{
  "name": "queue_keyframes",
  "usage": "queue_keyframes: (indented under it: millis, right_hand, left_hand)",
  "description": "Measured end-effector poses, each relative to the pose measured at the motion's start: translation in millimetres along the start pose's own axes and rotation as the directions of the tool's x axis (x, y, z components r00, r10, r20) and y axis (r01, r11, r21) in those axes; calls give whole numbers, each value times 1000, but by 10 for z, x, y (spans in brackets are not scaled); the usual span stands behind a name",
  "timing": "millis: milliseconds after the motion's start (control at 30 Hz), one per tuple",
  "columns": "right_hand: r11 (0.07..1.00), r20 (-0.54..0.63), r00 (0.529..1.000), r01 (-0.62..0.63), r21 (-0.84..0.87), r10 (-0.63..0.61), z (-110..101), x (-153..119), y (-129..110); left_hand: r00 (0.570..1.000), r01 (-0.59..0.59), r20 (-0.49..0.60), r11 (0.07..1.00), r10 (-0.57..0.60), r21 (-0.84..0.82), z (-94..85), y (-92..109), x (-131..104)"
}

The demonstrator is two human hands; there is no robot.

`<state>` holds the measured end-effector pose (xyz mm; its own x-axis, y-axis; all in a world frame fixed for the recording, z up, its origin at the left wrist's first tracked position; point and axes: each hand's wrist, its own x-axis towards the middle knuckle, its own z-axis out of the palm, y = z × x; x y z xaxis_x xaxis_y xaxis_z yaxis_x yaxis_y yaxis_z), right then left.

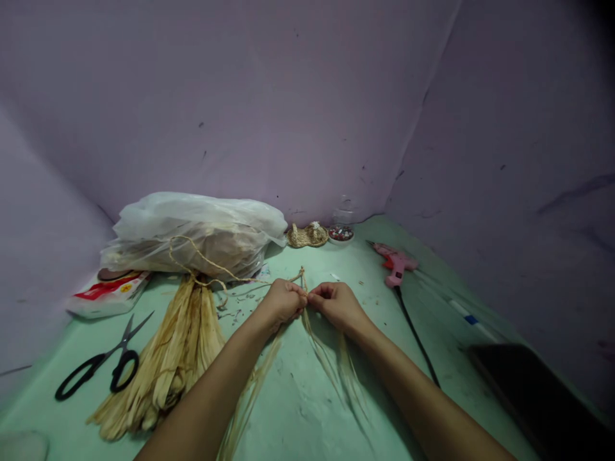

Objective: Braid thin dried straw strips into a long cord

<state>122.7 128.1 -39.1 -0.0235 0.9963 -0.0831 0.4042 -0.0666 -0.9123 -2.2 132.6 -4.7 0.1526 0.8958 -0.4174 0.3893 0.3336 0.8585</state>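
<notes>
My left hand (pixel 284 302) and my right hand (pixel 337 306) meet over the middle of the table, fingertips pinched close together. Between them are pale dried fibre strands (pixel 314 339), whose loose ends trail down toward me under both wrists. A short knotted or braided end of the strands (pixel 302 274) sticks up just beyond my fingers. Both hands are closed on the strands; the exact crossing at the fingertips is hidden. A thin twisted cord (pixel 211 261) runs leftward from near my left hand.
Left are a bundle of dried fibre strips (pixel 177 346), open black-handled scissors (pixel 108 358), a red-and-white packet (pixel 115 291) and a filled plastic bag (pixel 202 224). Behind lie a small woven piece (pixel 307 235) and a bead container (pixel 341 235). A pink glue gun (pixel 396 262) and dark flat object (pixel 533 397) lie right.
</notes>
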Motion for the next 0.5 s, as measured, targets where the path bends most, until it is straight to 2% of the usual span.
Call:
queue_keyframes:
  millis: [200, 267, 400, 500]
  right_hand:
    - [993, -3, 999, -39, 112, 39, 34, 1, 3]
    - [985, 10, 998, -60, 162, 60, 37, -8, -16]
    - [960, 21, 994, -107, 260, 106, 35, -38, -75]
    - [938, 9, 991, -131, 320, 135, 35, -58, -104]
  left_hand:
    - [996, -24, -83, 987, 37, 157, -60, 16, 10]
    - [989, -51, -120, 970, 82, 239, -92, 45, -12]
    - [951, -116, -182, 832, 251, 543, -83, 84, -90]
    - [931, -103, -201, 750, 304, 653, -17, 98, -179]
